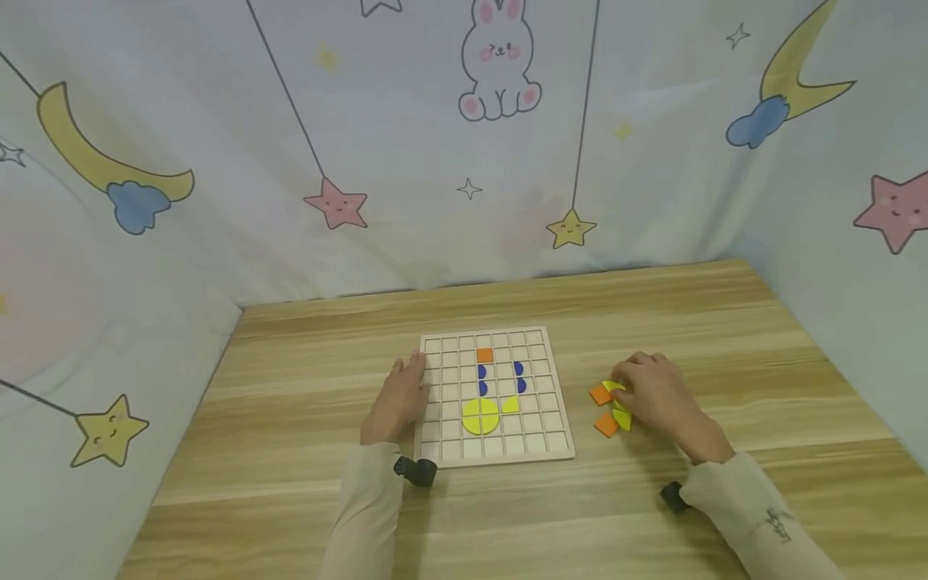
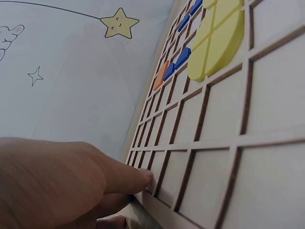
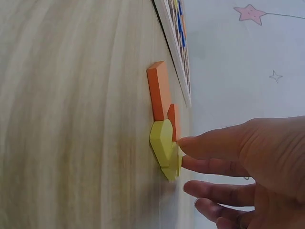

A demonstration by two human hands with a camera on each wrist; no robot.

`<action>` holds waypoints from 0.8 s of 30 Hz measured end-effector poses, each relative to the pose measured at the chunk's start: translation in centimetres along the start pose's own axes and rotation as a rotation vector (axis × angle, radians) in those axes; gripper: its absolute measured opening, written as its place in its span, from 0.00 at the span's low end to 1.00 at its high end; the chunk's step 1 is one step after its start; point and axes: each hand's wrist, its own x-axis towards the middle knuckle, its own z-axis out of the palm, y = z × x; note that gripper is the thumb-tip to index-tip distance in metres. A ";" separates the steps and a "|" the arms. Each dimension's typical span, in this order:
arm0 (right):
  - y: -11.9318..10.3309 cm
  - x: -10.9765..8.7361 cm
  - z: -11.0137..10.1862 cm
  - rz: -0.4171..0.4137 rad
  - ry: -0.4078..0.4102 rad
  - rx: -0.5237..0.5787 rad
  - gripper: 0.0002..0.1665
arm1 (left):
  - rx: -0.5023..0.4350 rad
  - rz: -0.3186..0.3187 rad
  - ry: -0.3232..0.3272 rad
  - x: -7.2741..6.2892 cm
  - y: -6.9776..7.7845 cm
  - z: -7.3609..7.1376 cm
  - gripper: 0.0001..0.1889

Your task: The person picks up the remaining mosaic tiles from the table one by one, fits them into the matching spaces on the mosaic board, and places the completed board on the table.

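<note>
One gridded board [image 1: 503,388]: flat on the table [image 1: 312,362], its ridges keeping pieces in line.
Set in it: orange square [image 1: 484,355] far, blue half-rounds [image 1: 520,386] nearer, yellow disc [image 1: 473,424] of quarters nearest.
Left hand [image 1: 397,397]: fingers extended along the left edge, I judge to steady it.
Spares, right: loose orange squares [image 1: 606,424], loose yellow pieces [image 1: 621,418], handy for picking.
Right hand [image 1: 658,395]: fingers narrow at the loose yellow pieces; whether pinching, I cannot tell remotely.

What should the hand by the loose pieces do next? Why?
Maybe the right hand should pinch a loose yellow quarter-circle: it lies close by, and on the gridded board a single yellow quarter sits alone near a yellow circle made of four.
</note>
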 end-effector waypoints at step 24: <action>0.7 0.9 0.3 0.039 -0.049 -0.013 0.15 | -0.009 0.000 0.007 0.2 -0.1 0.2 0.30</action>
